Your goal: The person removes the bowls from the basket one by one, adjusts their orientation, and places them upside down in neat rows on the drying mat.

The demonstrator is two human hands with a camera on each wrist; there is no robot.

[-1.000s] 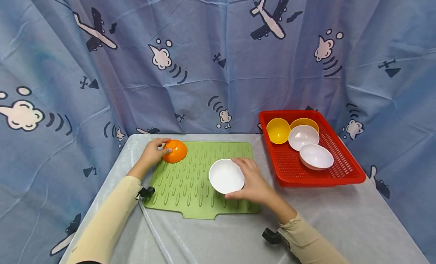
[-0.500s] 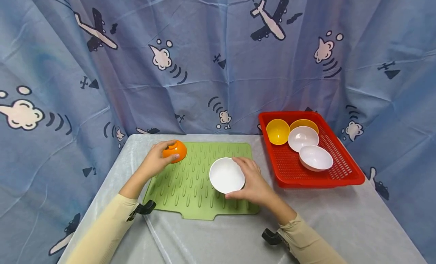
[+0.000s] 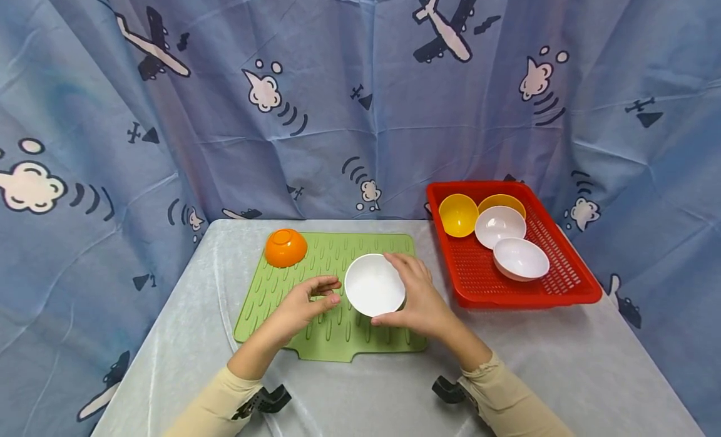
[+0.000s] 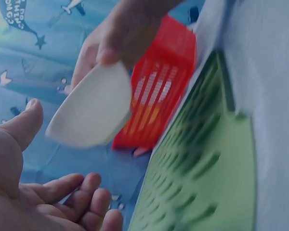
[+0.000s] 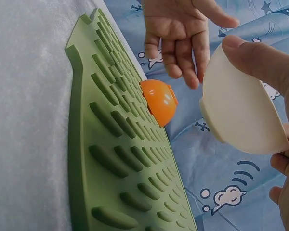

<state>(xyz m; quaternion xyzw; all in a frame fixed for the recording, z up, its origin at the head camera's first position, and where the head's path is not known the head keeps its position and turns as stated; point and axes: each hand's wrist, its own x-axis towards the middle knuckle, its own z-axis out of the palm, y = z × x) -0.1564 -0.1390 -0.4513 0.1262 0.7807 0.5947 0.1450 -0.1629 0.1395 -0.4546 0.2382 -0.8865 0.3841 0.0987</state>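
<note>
My right hand (image 3: 414, 296) grips a white bowl (image 3: 374, 285) by its rim, thumb on the near side and fingers on the far side. The bowl is held up over the green drying mat (image 3: 332, 346), its opening toward the head camera. Just left of it is my left hand (image 3: 304, 308), fingers loosely bent and thumb apart, with nothing in it; the left wrist view shows a gap between this hand and the white bowl (image 4: 94, 108). An orange bowl (image 3: 286, 248) lies upside down at the mat's far left corner, also visible in the right wrist view.
A red basket (image 3: 467, 296) stands right of the mat. Inside are a yellow bowl (image 3: 458, 216), another yellow bowl (image 3: 503, 203) partly covered, and two white bowls, one (image 3: 521, 260) in front of the other (image 3: 500, 227). A blue patterned curtain (image 3: 315, 99) hangs behind the table.
My left hand has let go of the orange bowl and moved right and nearer, up beside the white bowl. The orange bowl stays on the mat; my right hand has hardly moved.
</note>
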